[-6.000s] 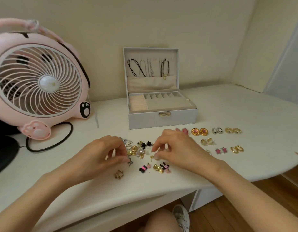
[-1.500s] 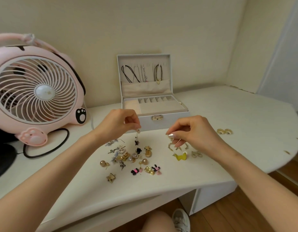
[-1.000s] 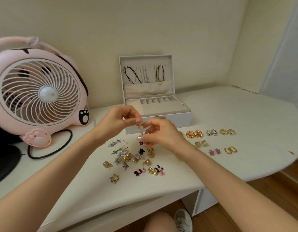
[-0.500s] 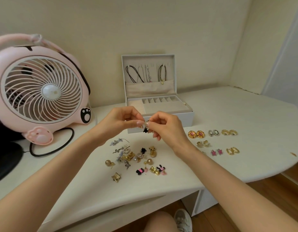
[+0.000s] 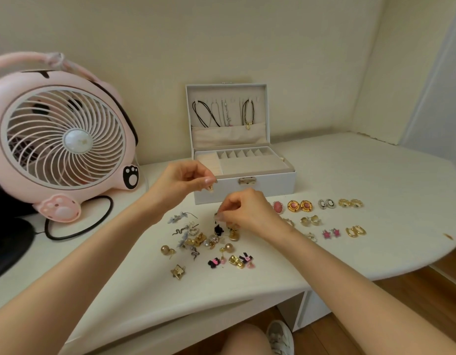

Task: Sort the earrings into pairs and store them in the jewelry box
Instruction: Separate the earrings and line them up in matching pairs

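White table (image 5: pixel 350 170) against cream walls (image 5: pixel 247 34), pink fan (image 5: pixel 60 139) left of the open jewelry box (image 5: pixel 268 187). In front of the box, the left hand (image 5: pixel 180 181) pinches a small gold earring (image 5: pixel 210 188). The right hand (image 5: pixel 250 211), fingers curled, pinches a small dark piece (image 5: pixel 217 219) over loose earrings (image 5: pixel 196 239). Paired earrings (image 5: pixel 327 203) lie further right.

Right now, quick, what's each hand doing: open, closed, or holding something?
Left hand: pinching a small gold piece.
Right hand: pinching a small earring.
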{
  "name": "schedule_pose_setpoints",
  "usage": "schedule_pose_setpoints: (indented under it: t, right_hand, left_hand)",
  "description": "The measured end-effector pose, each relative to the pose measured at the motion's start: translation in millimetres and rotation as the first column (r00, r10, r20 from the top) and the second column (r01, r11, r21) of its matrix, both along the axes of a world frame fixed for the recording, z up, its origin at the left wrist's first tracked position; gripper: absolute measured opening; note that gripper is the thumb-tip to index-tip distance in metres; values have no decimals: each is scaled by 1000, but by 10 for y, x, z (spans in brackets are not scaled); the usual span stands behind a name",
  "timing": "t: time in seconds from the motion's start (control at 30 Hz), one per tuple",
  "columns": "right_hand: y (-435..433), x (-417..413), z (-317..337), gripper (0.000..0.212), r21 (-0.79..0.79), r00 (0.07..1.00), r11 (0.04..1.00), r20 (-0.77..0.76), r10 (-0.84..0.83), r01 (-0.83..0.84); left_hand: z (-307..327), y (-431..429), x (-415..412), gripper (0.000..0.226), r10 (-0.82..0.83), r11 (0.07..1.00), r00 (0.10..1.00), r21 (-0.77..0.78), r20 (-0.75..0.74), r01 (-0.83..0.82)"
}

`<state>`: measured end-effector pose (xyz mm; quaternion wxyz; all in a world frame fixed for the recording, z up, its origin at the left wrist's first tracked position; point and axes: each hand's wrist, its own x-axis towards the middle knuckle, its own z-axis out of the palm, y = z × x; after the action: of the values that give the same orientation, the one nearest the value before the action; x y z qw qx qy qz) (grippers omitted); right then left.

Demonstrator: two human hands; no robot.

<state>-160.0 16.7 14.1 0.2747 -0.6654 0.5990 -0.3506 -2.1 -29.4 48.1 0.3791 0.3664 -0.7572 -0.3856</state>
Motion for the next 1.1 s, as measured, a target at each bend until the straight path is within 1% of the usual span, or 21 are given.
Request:
schedule_pose_setpoints:
  t: [0.07, 0.2, 0.27, 0.33, 0.43, 0.6, 0.73, 0.87, 1.1]
  right_hand:
    - [10, -4, -1, 11, 16, 1000, 1000, -11, 9, -9]
    - [74, -76, 69, 15, 46, 990, 999, 144, 6, -13]
    - [141, -136, 113, 12, 7, 980, 1000, 201, -12, 11]
    - [224, -211, 136, 8, -56, 982, 997, 182, -42, 52]
    - [341, -385, 134, 5, -98, 976, 990, 204, -82, 104]
    - [570, -820, 150, 14, -95, 946, 984, 305, -113, 148]
    - [747, -1189, 161, 19, -93, 941, 971, 283, -187, 221]
    - [871, -1484, 140, 19, -86, 942, 960, 233, -242, 268]
    - [905, -1875, 78, 24, -90, 911, 919, 197, -362, 384]
  left_hand:
    - [-33, -9, -2, 5, 4, 1000, 1000, 5, 27, -4]
    - [-64, -2, -28, 4, 1, 1000, 999, -12, 52, 0]
    - [-70, 23, -78, 5, -8, 999, 997, -30, 75, 10]
    - [-86, 64, -150, 6, -18, 998, 992, -55, 124, 25]
    - [-117, 145, -294, 4, -54, 992, 978, -101, 201, 76]
    - [-128, 292, -601, 5, -162, 975, 962, -117, 221, 191]
    - [-163, 348, -942, 3, -214, 960, 948, -131, 235, 249]
    - [-190, 413, -1288, 4, -228, 949, 941, -158, 252, 272]
    - [-283, 367, -1799, 4, -206, 931, 894, -202, 397, 304]
